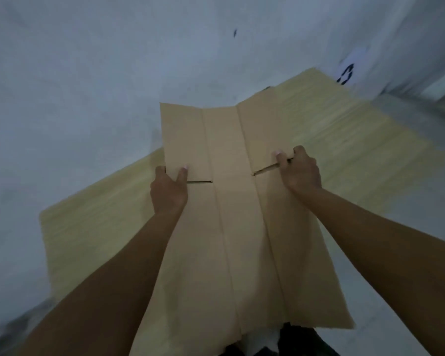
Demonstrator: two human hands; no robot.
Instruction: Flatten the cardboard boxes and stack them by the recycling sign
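Observation:
A flattened brown cardboard box (231,214) hangs in the air in front of me, its long creases running away from me and its flaps spread out. My left hand (168,191) grips its left edge at a flap slit, thumb on top. My right hand (299,170) grips the right edge at the opposite slit, thumb on top and fingers curled under. The box's near end covers my body. A white sheet with a dark recycling symbol (346,74) is on the wall at the upper right, blurred.
A large pale yellow cardboard sheet (357,140) lies flat on the grey floor (75,98) beneath the held box, reaching from lower left to the wall at upper right. A white wall or ledge (437,86) stands at the far right.

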